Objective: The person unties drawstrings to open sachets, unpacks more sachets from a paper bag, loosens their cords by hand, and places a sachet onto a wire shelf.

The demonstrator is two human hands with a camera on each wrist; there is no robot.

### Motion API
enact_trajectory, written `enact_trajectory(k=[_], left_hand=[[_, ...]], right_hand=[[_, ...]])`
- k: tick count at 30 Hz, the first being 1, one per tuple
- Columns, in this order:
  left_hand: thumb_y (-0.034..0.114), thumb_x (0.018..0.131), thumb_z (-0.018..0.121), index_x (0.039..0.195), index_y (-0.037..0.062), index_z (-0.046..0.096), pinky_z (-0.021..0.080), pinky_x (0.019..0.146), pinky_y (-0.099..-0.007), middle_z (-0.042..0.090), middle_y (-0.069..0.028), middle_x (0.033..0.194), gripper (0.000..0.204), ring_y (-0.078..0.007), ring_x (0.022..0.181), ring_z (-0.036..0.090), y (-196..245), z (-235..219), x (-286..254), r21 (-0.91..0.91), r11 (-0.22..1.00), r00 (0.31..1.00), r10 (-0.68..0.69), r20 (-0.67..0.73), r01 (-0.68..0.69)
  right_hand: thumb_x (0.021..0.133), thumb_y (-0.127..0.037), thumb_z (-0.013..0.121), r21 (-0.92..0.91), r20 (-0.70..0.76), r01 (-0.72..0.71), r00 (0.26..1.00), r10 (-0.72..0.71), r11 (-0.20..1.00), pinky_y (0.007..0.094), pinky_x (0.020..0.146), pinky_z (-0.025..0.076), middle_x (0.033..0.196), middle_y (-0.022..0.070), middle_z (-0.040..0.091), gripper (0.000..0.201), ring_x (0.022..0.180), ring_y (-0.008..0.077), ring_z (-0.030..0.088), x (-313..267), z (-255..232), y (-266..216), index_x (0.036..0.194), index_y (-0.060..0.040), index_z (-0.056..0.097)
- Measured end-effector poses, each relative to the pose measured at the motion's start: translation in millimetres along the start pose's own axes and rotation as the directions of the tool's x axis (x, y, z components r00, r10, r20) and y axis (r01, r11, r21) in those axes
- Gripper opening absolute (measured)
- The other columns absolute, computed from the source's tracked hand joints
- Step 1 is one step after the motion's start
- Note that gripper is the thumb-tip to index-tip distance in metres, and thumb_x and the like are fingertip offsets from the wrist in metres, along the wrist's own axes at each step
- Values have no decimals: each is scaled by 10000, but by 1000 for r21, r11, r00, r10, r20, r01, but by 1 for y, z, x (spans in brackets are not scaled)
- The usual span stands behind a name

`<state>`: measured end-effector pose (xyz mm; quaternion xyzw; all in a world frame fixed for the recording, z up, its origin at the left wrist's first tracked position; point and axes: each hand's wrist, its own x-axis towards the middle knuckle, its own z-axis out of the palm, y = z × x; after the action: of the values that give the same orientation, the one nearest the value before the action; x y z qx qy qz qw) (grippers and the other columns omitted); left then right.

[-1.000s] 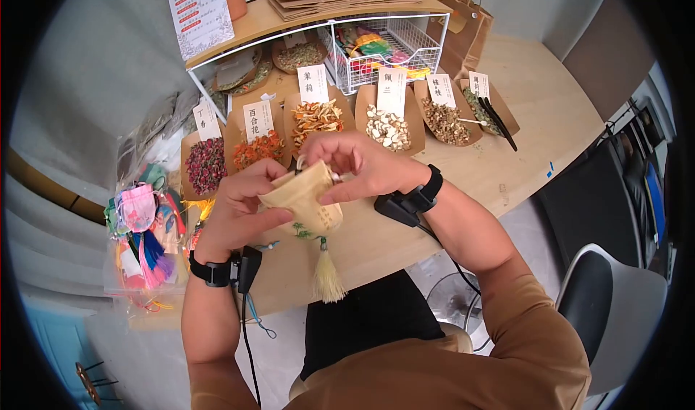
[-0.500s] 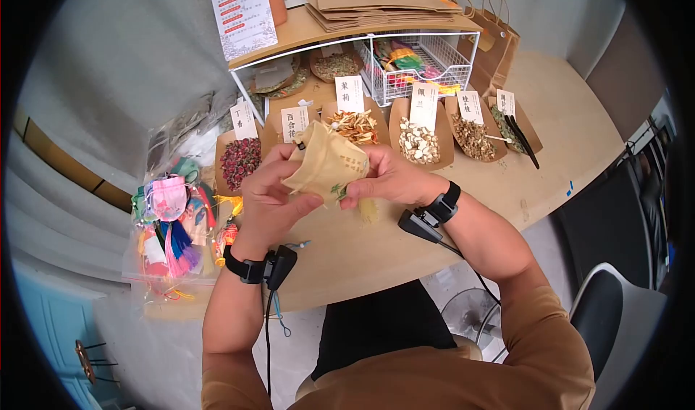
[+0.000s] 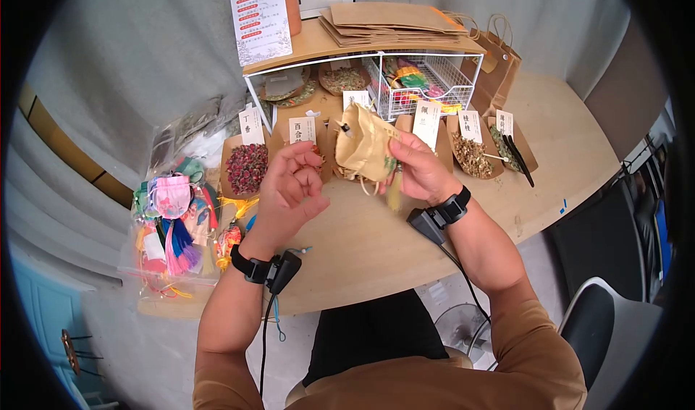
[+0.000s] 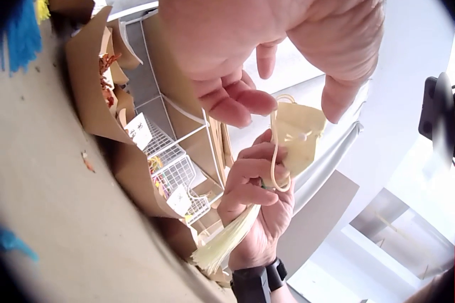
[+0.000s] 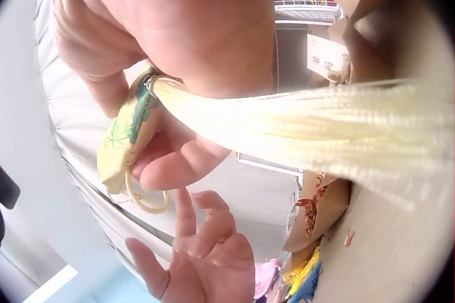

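My right hand (image 3: 420, 165) grips a cream drawstring pouch (image 3: 368, 148) by its side and lower end, thumb on the front. The pouch is tilted, its wide mouth toward the upper left. In the right wrist view, green printing marks the cloth, and a long pale yellow tassel (image 5: 306, 125) hangs from its bottom. A cord loop (image 4: 274, 168) dangles beside the pouch in the left wrist view. My left hand (image 3: 289, 193) is held up to the left of the pouch, fingers loosely bent and holding nothing. The pouch partly covers a tray of dried flowers behind it.
Labelled card trays of dried herbs, including dark red buds (image 3: 247, 165), line the table's back. Black tongs (image 3: 519, 160) lie on the rightmost tray. A plastic bag of coloured pouches (image 3: 170, 196) is at left. Behind stand a wire basket (image 3: 427, 104) and a shelf with paper bags (image 3: 394, 18).
The left hand has let go of the pouch and drawn away to the left. The right hand has carried the pouch away from it, tilting the mouth leftward. The head view has shifted.
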<state>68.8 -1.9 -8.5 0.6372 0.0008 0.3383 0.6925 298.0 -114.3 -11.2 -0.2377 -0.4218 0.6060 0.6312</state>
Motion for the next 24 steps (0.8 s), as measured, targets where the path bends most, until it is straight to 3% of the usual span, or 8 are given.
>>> enact_trajectory(k=[5, 8, 10, 12, 14, 16, 22, 24], left_hand=[[-76, 765, 675, 1326, 33, 394, 438, 689, -206, 453, -61, 1162, 637, -73, 785, 483, 2, 2, -1, -7, 1000, 1000, -14, -15, 14], [75, 797, 711, 1291, 14, 431, 425, 657, -206, 490, -60, 1154, 571, -87, 788, 498, 2, 3, -2, 33, 999, 999, -40, 4, 40], [67, 797, 707, 1267, 8, 447, 423, 665, -202, 501, -48, 1135, 541, -78, 789, 495, 1, 0, -1, 77, 996, 999, -37, 1, 37], [61, 797, 704, 1256, 8, 452, 423, 665, -200, 506, -47, 1126, 526, -75, 788, 495, 0, -3, 0, 69, 997, 999, -38, -8, 38], [54, 796, 701, 1244, 7, 457, 424, 665, -199, 511, -45, 1116, 512, -71, 787, 495, 0, -4, 0, 62, 997, 999, -44, -15, 45], [-49, 794, 667, 1216, 3, 469, 461, 686, -196, 503, -48, 1087, 469, -52, 772, 509, 1, -4, 1, 31, 997, 997, -74, -20, 75], [-24, 806, 668, 1145, 2, 514, 468, 674, -193, 517, -32, 1027, 373, -48, 780, 521, -5, -13, 1, 25, 996, 996, -90, -16, 90], [-22, 809, 668, 1119, 4, 523, 468, 673, -192, 523, -24, 1002, 343, -46, 775, 523, -3, -13, 1, 32, 995, 995, -98, -23, 98]], right_hand=[[973, -257, 491, 64, -32, -87, 995, 90, 994, 350, 586, 565, 1005, 128, 651, 402, 738, 181, 666, -1, -1, 2, 1275, 8, 462], [967, -275, 497, 55, -50, -66, 996, 68, 996, 335, 538, 558, 1022, 136, 647, 450, 726, 201, 668, -1, 5, 3, 1309, 8, 423], [952, -300, 518, 231, -158, 11, 987, 26, 973, 322, 488, 562, 1059, 158, 632, 500, 735, 235, 674, -2, 21, -11, 1326, 10, 398], [942, -275, 520, 209, -7, 78, 997, -78, 975, 315, 439, 557, 1104, 189, 605, 490, 772, 257, 676, -2, -4, -21, 1322, 10, 400], [959, -248, 487, 290, 24, 147, 987, -160, 946, 382, 564, 609, 1192, 205, 566, 422, 951, 328, 657, -7, -26, -36, 1316, -35, 417], [960, -221, 485, 235, -48, 197, 980, -191, 952, 308, 461, 585, 1128, 212, 604, 398, 862, 287, 686, -16, -30, -57, 1290, -4, 441], [965, -209, 483, -81, -294, 300, 904, -310, 951, 203, 337, 481, 979, 168, 660, 366, 641, 182, 682, -47, -56, -107, 1255, 14, 473], [949, -231, 526, -371, -306, 193, 898, -316, 908, 183, 344, 471, 887, 111, 669, 349, 580, 126, 652, -52, -53, -120, 1194, 19, 517]])
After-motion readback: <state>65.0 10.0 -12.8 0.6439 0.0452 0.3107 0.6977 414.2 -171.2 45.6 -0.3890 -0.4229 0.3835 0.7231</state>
